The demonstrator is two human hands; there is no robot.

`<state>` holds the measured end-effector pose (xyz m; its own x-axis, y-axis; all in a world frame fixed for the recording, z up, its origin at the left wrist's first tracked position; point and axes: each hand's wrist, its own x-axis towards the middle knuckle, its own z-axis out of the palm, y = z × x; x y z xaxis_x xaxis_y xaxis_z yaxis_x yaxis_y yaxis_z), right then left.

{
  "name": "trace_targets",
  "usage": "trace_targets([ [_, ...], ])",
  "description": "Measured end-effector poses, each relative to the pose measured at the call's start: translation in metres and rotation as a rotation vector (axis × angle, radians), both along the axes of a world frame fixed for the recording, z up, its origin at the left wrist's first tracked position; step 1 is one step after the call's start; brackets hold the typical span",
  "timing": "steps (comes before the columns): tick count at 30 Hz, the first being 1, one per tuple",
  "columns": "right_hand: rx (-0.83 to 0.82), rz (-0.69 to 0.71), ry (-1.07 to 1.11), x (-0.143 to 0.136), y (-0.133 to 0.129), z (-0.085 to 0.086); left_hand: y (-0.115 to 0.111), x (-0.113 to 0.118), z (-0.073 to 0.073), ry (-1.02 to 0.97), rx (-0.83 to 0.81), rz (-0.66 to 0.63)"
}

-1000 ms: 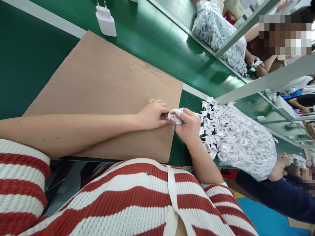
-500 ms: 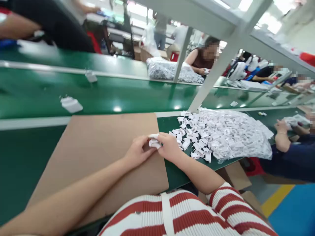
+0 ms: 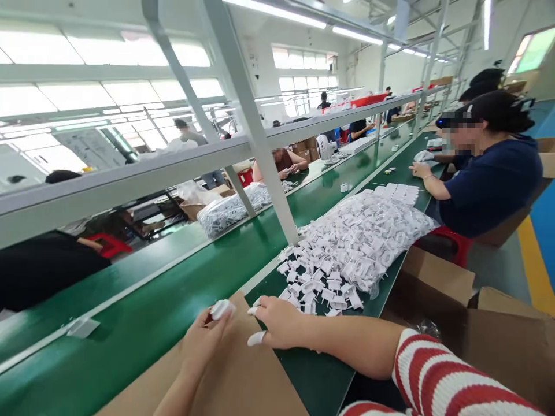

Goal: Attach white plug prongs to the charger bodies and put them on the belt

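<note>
My left hand (image 3: 203, 335) holds a white plastic part (image 3: 222, 309) between thumb and fingers, above the far edge of a brown cardboard sheet (image 3: 243, 364). To its right, my right hand (image 3: 275, 323) has its thumb and fingers apart with nothing between them; white covers show on its fingertips. Just beyond my right hand lies a heap of loose white plastic parts (image 3: 333, 283), which runs back into a clear plastic bag (image 3: 381, 231) full of the same parts.
A green conveyor belt (image 3: 173, 306) runs past the far side, carrying a white piece (image 3: 84, 327). A metal post (image 3: 260, 127) stands behind the heap. At right sits a person in dark blue (image 3: 498, 179). Cardboard boxes (image 3: 498, 341) stand below the table edge.
The view has swung up and to the right. My hands have come apart; the white part stays in my left hand, and my right hand has opened.
</note>
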<state>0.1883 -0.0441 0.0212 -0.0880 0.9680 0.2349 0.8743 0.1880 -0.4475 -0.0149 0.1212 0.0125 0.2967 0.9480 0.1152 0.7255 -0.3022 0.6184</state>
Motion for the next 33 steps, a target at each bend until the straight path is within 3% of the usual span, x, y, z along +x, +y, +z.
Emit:
trace_targets([
  [3, 0.026, 0.027, -0.028, -0.001, 0.001, -0.001, 0.054, 0.014, 0.008, 0.099, 0.092, 0.149],
  [5, 0.073, 0.035, -0.035, -0.002, 0.002, -0.003, 0.075, 0.022, 0.012, 0.143, 0.127, 0.225],
  [8, 0.126, 0.036, -0.057, -0.002, 0.006, -0.009, 0.092, 0.027, 0.008, 0.195, 0.124, 0.317],
  [13, 0.144, 0.021, -0.069, 0.001, 0.015, -0.019, 0.112, 0.02, -0.011, 0.225, 0.05, 0.439],
  [16, 0.13, 0.022, -0.055, 0.004, 0.016, -0.02, 0.112, 0.019, -0.023, 0.047, 0.227, 0.52],
  [20, 0.118, -0.036, -0.005, 0.009, 0.013, -0.011, 0.095, 0.02, -0.024, -0.213, 0.569, 0.481],
  [27, 0.067, -0.073, 0.031, 0.018, -0.015, 0.009, 0.077, 0.021, -0.006, -0.42, 0.592, 0.5],
  [30, 0.157, -0.14, -0.018, 0.024, -0.047, -0.004, 0.083, 0.021, -0.01, -0.431, 0.579, 0.554],
  [33, 0.212, -0.365, -0.223, 0.042, -0.094, -0.036, 0.088, 0.02, -0.014, -0.446, 0.555, 0.583],
])
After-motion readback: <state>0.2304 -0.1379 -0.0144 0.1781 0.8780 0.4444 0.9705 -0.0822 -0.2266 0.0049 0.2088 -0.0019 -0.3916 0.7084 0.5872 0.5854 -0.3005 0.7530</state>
